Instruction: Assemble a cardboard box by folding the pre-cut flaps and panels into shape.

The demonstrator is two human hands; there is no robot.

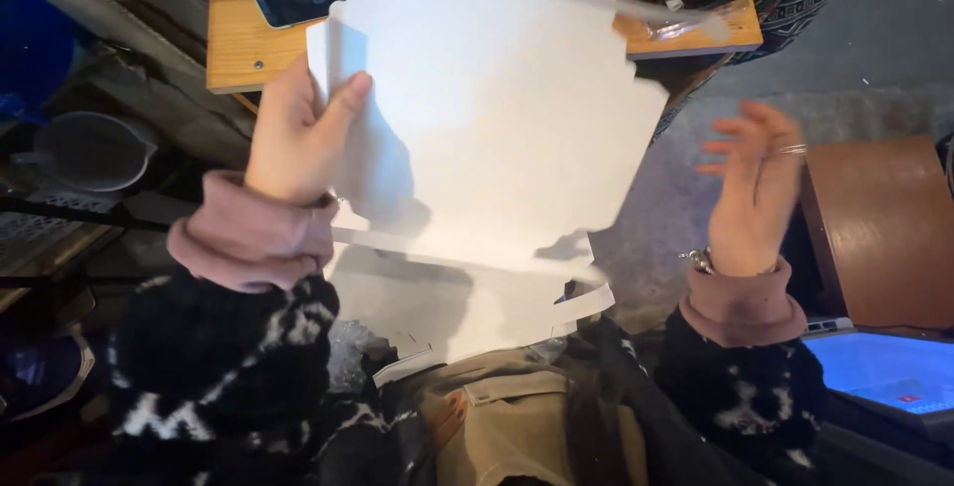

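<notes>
Head cam: our left hand [296, 133] pinched white card sheet [497, 128], right hand [755, 188] open, empty; one-sided grip, sheet could flop/crease

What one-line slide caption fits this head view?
Left hand grips a flat white cardboard cut-out upright; right hand open beside it, apart.

White cardboard sheet [497, 138] top cut off; right hand [755, 188] motion-blurred.

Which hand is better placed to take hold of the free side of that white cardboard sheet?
Probably the right hand: it is open, empty and beside the white cardboard sheet's free edge. The left hand already grips the other side.
</notes>
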